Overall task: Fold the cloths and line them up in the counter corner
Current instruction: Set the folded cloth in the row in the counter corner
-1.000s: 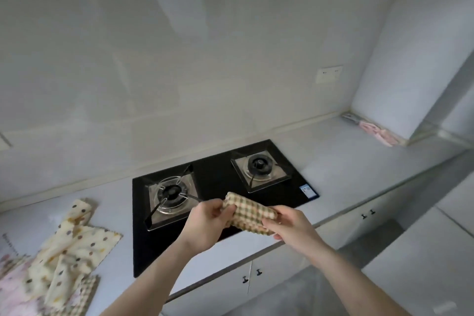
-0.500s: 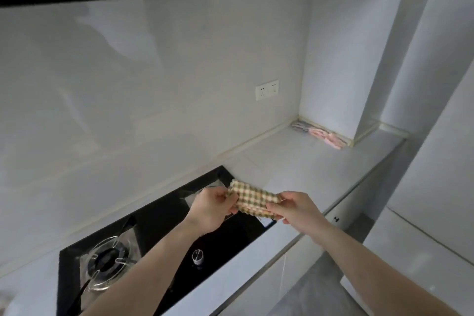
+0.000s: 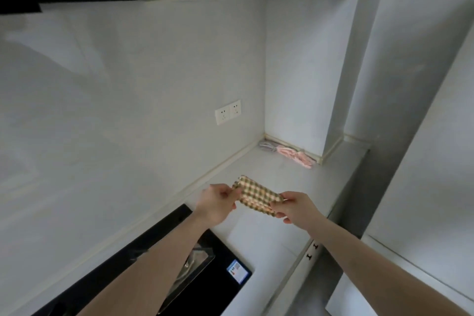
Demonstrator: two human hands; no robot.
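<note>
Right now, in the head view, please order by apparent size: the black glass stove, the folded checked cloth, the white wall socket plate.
1. Black glass stove, partly cropped.
2. Folded checked cloth, nearer the camera.
3. White wall socket plate, farther away, so true ranking against the cloth is unsure.

checked cloth (image 3: 257, 194) carried past the hob, closer to the counter corner (image 3: 266, 137)

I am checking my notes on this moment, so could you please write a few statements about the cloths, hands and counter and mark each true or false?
1. Both hands hold the checked cloth. True: left hand and right hand grip its ends.
2. The checked cloth lies on the counter. False: it is held above it.
3. Pink cloths lie in the counter corner. True.
4. The wall socket has a plug in it. False: nothing is plugged in.
</note>
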